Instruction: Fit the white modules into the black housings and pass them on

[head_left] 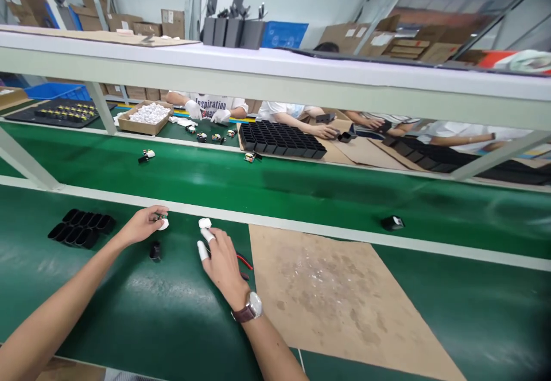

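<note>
Green matting covers the bench point(107, 312), and at its far left sits a small black tray point(81, 228) whose pockets look dark and unfilled, though their depth hides whatever may lie in them. Just right of it, the person's left hand point(144, 224) is pinched closed on a small white-tipped part point(163, 224), held low over the mat near the pale rail of the belt. A loose black piece point(155, 251) lies on the mat just below that hand, apart from it. Next comes a white cap point(205, 222), lying alone at the tips of the right hand point(224, 260); whether a finger touches it cannot be told. That hand is spread flat and grips nothing, two fingers sheathed in white cots, with a red-handled tool point(244, 261) half hidden under it and a wristwatch point(252, 307) on the wrist. The two hands are apart, with bare mat between them.

Right of them lies a worn cardboard sheet point(344, 295), and beyond it, on the green conveyor belt point(301, 180), sits a single black unit point(392, 222).

Judged from this, the work seems early: one part is in hand, the black piece and white cap are not yet joined to anything, and only a few pieces ride the belt. Across it, other people's hands work beside a box of white parts point(146, 116).
</note>
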`<action>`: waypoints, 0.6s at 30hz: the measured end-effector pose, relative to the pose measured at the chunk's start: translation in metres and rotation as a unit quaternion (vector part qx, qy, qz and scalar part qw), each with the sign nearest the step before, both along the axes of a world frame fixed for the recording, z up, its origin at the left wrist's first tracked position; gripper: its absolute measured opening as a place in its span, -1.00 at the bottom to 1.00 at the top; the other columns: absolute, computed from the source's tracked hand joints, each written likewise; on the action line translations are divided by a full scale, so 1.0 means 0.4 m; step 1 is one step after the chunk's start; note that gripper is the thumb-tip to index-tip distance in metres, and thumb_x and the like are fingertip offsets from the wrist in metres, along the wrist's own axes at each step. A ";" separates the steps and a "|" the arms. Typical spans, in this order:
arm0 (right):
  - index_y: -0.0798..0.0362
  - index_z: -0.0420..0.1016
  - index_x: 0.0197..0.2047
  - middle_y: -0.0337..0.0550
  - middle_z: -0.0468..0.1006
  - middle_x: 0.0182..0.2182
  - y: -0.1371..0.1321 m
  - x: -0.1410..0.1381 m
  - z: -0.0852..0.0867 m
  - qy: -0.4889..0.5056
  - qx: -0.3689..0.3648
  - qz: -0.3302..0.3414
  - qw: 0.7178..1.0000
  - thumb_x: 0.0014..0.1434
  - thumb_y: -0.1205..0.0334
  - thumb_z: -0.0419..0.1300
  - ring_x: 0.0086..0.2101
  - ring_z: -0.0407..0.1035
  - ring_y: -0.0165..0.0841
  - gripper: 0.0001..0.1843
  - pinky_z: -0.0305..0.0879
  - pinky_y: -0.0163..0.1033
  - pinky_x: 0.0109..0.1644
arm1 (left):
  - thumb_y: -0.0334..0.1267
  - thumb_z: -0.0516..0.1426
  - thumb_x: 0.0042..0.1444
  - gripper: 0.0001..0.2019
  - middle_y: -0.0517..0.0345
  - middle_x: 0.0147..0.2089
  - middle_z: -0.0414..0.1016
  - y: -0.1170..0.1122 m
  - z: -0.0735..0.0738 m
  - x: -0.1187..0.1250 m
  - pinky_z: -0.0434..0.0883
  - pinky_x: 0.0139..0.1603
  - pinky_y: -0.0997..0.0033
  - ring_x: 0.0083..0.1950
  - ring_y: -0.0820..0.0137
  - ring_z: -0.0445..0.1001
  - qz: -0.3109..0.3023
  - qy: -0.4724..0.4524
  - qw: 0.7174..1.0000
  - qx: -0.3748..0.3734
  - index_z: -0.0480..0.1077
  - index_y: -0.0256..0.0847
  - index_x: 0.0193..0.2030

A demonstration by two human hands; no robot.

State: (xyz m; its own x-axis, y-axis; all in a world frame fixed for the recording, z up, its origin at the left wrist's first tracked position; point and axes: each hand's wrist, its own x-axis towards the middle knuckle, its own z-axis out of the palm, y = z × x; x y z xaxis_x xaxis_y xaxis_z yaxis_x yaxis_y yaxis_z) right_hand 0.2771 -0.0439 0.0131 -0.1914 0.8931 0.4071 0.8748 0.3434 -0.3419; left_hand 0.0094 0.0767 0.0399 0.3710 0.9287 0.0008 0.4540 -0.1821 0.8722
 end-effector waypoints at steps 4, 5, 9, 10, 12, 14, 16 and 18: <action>0.17 0.41 0.21 0.25 0.44 0.16 0.072 0.011 0.009 -0.028 -0.055 -0.046 0.997 0.41 0.29 0.11 0.07 0.37 0.03 -0.65 0.33 0.10 0.13 | 0.24 0.26 0.09 -0.36 -0.14 0.00 0.68 -0.014 -0.035 -0.041 0.61 0.03 0.06 -0.03 0.09 0.68 0.015 -0.003 1.000 -0.002 0.53 -0.26 0.10; 0.17 0.45 0.16 0.27 0.47 0.13 0.088 0.008 0.007 -0.034 -0.061 -0.043 0.997 0.39 0.30 0.13 0.06 0.38 0.04 -0.69 0.34 0.11 0.11 | 0.23 0.26 0.10 -0.39 -0.11 -0.03 0.69 -0.019 -0.042 -0.045 0.60 0.05 0.05 -0.03 0.08 0.68 0.021 0.003 1.000 0.003 0.56 -0.25 0.08; 0.12 0.51 0.04 0.19 0.54 0.02 0.133 -0.010 -0.005 -0.039 -0.075 -0.011 0.996 0.38 0.32 0.13 0.03 0.43 -0.01 -0.78 0.36 0.05 0.11 | 0.17 0.28 0.14 -0.49 -0.02 -0.10 0.69 -0.037 -0.058 -0.059 0.58 0.05 0.07 -0.12 0.13 0.65 0.049 0.029 0.998 0.034 0.60 -0.15 0.07; 0.11 0.51 0.06 0.17 0.55 0.03 0.139 -0.013 -0.008 -0.036 -0.077 -0.001 0.996 0.38 0.33 0.12 0.03 0.44 -0.03 -0.76 0.36 0.03 0.12 | 0.17 0.28 0.14 -0.48 -0.01 -0.08 0.68 -0.041 -0.060 -0.063 0.58 0.03 0.10 -0.13 0.14 0.65 0.052 0.029 0.997 0.040 0.59 -0.14 0.09; 0.11 0.48 0.15 0.12 0.55 0.04 0.146 -0.017 -0.013 -0.027 -0.081 0.018 0.996 0.38 0.34 0.11 0.04 0.46 -0.07 -0.69 0.37 0.00 0.14 | 0.18 0.28 0.15 -0.47 -0.01 -0.03 0.68 -0.047 -0.066 -0.070 0.59 0.02 0.14 -0.13 0.16 0.65 0.053 0.020 0.997 0.045 0.57 -0.14 0.11; 0.10 0.42 0.25 0.10 0.55 0.07 0.150 -0.017 -0.019 -0.015 -0.086 0.035 0.996 0.38 0.31 0.15 0.05 0.47 -0.11 -0.60 0.39 -0.03 0.16 | 0.20 0.26 0.16 -0.46 -0.01 -0.02 0.68 -0.050 -0.073 -0.076 0.59 0.03 0.16 -0.10 0.16 0.65 0.055 0.004 0.997 0.047 0.56 -0.15 0.11; 0.09 0.38 0.32 0.08 0.53 0.13 0.155 -0.017 -0.024 -0.006 -0.091 0.052 0.994 0.35 0.27 0.22 0.10 0.46 -0.14 -0.51 0.39 -0.06 0.20 | 0.22 0.22 0.21 -0.46 -0.02 -0.05 0.68 -0.052 -0.083 -0.076 0.61 -0.01 0.18 -0.10 0.17 0.66 0.057 -0.014 0.997 0.043 0.55 -0.17 0.11; 0.07 0.37 0.33 0.07 0.52 0.16 0.161 -0.021 -0.029 -0.003 -0.095 0.059 0.994 0.34 0.26 0.26 0.12 0.45 -0.15 -0.48 0.39 -0.07 0.22 | 0.23 0.16 0.26 -0.47 -0.02 -0.07 0.68 -0.054 -0.092 -0.070 0.63 -0.12 0.22 -0.18 0.21 0.66 0.053 -0.030 0.998 0.036 0.56 -0.18 0.07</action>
State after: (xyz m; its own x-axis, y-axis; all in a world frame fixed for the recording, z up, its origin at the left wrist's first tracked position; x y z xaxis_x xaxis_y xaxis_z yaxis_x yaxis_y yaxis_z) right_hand 0.2689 0.0205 0.0013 -0.3017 0.9249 0.2312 0.8341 0.3735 -0.4060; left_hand -0.0185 0.0552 0.0031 0.2677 0.9596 0.0871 0.4221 -0.1980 0.8847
